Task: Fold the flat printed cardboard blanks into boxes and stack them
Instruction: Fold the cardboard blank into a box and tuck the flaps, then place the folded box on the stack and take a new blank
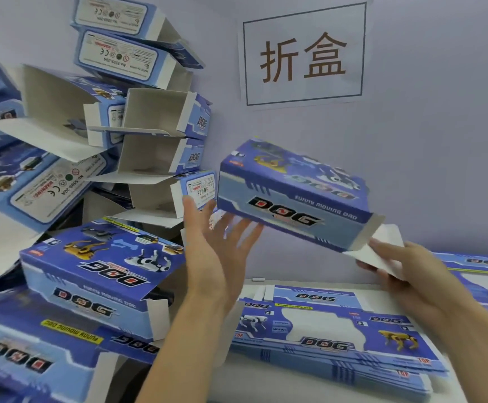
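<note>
- Nearest the camera, at 7 o'clock, a folded box of glossy blue printed card is seen, its side lettered "DOG" under a yellow strip reading "FUNNY MOVING DOG", all upside down.
- Just above it, at 8 o'clock, a second folded box is laid, with yellow and white robot dogs pictured on top and a white end flap left open.
- At 5 o'clock a stack of flat blanks is spread on the white table; "DOG", "TOP" and "MOVING" can be read, and a white cut-out window is shown in the middle.
- Near the centre, towards 2 o'clock, the raised box is held in the air, tilted down to the right; "DOG" and "FUNNY MOVING DOG" are printed inverted on its long side.
- The left hand is spread wide, fingers straight, fingertips set under the box's near left edge; nothing is gripped.
- The right hand is pinched on the box's plain white end flap.
- From 9 to 11 o'clock a leaning stack of boxes is piled against the wall, matt white insides exposed; labels reading "WARNING", "CE" and "MADE IN CHINA" are visible.
- At 1 o'clock a white paper sign with a dark frame and two brown Chinese characters, 折盒, is fixed to the pale wall.
</note>
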{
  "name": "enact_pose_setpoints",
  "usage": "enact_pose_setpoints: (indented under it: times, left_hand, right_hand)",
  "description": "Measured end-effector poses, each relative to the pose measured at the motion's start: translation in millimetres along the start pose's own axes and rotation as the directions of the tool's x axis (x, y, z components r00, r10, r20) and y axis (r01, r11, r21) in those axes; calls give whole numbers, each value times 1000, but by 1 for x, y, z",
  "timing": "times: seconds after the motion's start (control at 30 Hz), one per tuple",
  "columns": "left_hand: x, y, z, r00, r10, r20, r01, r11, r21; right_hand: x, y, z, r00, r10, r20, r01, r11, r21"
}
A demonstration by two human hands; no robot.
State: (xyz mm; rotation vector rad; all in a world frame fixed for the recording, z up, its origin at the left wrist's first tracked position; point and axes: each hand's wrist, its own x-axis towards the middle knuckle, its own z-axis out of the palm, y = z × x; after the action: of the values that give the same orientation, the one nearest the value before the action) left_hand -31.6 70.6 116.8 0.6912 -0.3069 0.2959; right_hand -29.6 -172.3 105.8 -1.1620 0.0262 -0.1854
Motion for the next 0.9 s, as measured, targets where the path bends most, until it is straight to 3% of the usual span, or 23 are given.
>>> enact_pose_setpoints:
  times: [0.07, 0.27, 0.6, 0.77, 0.83, 0.9]
  left_hand:
    - [0, -2, -3, 997, -73, -19, 69, 985, -157]
    - [2, -23, -8, 972, -228, -63, 226, 973, -39]
    - [4, -31, -13, 994, -88, 61, 88, 996, 7]
    - [14, -22, -27, 989, -109, -95, 119, 988, 101]
    - [16, -19, -34, 994, -98, -42, 104, 979, 174]
    - [16, -19, -43, 978, -183, 100, 166, 974, 152]
  right_hand:
    - [-1, 0, 17, 1000, 0, 2, 0, 992, 123]
    - [-20, 7, 71, 993, -18, 117, -9, 973, 230]
    - [-41, 36, 125, 961, 57, 270, -103, 981, 161]
    - [-46, 28, 108, 963, 83, 258, -122, 983, 140]
    - [-47, 25, 105, 958, 96, 268, -129, 986, 105]
    - [-47, 24, 105, 959, 101, 264, -129, 988, 90]
